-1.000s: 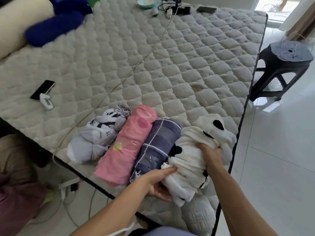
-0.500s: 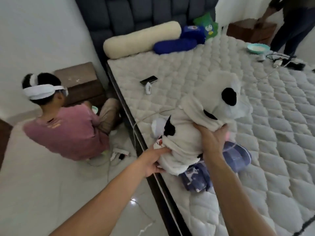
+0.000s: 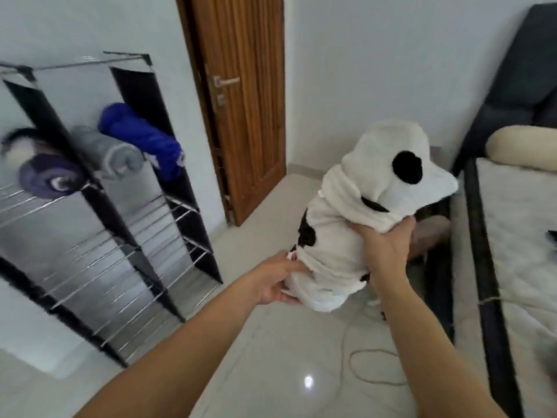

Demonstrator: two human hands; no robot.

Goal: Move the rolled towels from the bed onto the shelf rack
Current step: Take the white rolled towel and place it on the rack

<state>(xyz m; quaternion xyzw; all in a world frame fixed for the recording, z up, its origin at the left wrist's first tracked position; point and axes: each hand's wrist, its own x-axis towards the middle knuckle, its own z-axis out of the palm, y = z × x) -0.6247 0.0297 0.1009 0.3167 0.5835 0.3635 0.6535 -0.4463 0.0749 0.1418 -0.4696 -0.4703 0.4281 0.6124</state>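
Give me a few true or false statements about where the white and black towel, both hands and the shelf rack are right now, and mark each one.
1. Both hands hold the white and black towel. True: the left hand grips its lower end and the right hand grips its side.
2. The towel is lying on the bed. False: it is held up in the air over the floor, beside the bed.
3. The shelf rack has no towels on it. False: a blue towel, a grey towel and a purple towel lie on its upper shelf.
4. The wooden door is closed. True.
5. The rack stands to the person's left. True.
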